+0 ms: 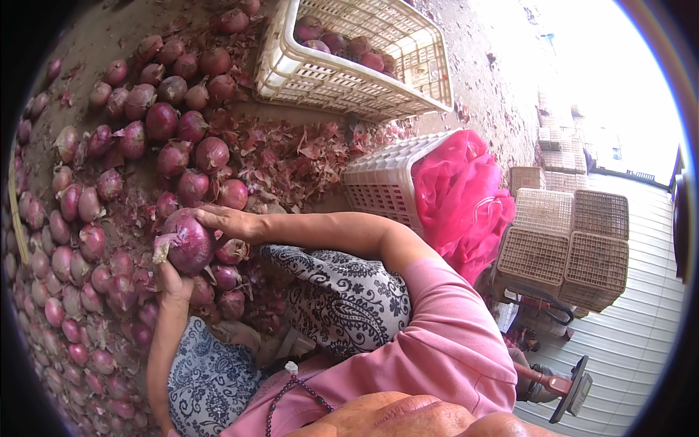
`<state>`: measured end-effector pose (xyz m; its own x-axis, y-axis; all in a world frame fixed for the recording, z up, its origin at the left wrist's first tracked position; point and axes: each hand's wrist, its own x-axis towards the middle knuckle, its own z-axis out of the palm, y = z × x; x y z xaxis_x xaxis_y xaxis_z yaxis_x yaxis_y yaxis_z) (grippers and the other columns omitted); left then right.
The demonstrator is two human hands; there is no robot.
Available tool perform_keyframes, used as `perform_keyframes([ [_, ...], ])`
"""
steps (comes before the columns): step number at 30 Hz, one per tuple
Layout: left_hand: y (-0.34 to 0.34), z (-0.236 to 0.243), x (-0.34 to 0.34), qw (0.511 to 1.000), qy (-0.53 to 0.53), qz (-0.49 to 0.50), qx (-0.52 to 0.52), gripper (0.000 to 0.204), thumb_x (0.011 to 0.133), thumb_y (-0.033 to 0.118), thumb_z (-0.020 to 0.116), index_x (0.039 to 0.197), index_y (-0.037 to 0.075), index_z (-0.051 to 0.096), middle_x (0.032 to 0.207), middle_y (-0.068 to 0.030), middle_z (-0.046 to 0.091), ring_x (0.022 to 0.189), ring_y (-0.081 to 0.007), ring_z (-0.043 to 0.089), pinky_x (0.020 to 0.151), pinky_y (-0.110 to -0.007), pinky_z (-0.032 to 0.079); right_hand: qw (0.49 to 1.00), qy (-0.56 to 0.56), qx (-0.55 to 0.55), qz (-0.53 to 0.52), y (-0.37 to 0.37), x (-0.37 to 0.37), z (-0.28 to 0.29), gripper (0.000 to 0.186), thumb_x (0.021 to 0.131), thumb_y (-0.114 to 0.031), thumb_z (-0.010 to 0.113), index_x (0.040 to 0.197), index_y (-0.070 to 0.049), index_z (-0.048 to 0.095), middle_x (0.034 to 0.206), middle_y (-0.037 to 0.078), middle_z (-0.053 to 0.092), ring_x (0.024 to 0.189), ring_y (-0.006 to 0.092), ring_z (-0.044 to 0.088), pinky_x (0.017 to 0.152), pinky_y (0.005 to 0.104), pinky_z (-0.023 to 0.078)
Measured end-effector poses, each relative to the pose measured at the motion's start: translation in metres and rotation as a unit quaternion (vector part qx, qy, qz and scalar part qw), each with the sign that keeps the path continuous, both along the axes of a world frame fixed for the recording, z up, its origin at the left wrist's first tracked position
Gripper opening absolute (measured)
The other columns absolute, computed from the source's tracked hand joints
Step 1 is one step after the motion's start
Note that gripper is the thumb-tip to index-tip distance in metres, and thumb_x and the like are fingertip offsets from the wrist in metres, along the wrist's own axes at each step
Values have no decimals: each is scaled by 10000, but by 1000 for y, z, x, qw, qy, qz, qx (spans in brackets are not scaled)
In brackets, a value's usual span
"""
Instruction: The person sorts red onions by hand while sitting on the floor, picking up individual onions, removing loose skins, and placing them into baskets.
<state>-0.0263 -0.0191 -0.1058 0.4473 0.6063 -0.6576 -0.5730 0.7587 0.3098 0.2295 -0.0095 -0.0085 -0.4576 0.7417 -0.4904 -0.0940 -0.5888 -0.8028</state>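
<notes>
Near the stacked plastic crates (533, 255), bright pink mesh fabric (462, 204) is bundled into a white perforated crate (380, 182); behind them, a corrugated wall (649, 298) is seen.

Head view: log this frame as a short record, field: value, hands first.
Left hand: on the large red onion, near its dry stem end
Right hand: on the same onion, opposite side
Grip: both hands on one onion; some fingers hidden
Ground: many loose red onions, scattered dry skins
Pale crate: several onions inside
White crate: bright pink fabric at its opening
Background: stacked crates
</notes>
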Motion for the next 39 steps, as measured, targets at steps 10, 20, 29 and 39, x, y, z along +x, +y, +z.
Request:
perform_keyframes([
  [10, 7, 19, 2, 997, -31, -1, -72, 602, 932, 521, 505, 1364, 101, 508, 1327, -98, 576, 1209, -292, 574, 1020, -499, 487, 923, -278, 262, 33, 4, 4, -15, 336, 905, -210, 619, 1183, -24, 589, 1019, 210, 684, 1000, 357, 660, 831, 467, 512],
  [20, -3, 35, 6, 995, -69, 12, -68, 542, 929, 467, 527, 1310, 82, 536, 1280, -103, 598, 1164, -303, 601, 991, -491, 510, 904, -306, 293, 57, 0, 7, -2, 263, 842, -200, 616, 1059, -55, 644, 945, 233, 674, 916, 427, 643, 790, 509, 512],
  [29, 6, 29, 2, 990, 30, -85, 108, 520, 968, 388, 503, 1366, 55, 468, 1346, -132, 540, 1233, -304, 542, 1038, -493, 470, 898, -374, 208, 104, 16, 39, -52, 278, 810, -254, 614, 1014, -93, 712, 932, 204, 689, 908, 364, 675, 816, 449, 534],
  [39, 6, 66, 6, 979, -204, -9, 8, 720, 972, 582, 410, 1481, 75, 358, 1481, -157, 434, 1359, -325, 443, 1141, -498, 377, 958, -183, 189, 112, 34, 5, 27, 358, 912, -262, 634, 1153, 3, 626, 1059, 162, 687, 1004, 264, 652, 894, 374, 495],
])
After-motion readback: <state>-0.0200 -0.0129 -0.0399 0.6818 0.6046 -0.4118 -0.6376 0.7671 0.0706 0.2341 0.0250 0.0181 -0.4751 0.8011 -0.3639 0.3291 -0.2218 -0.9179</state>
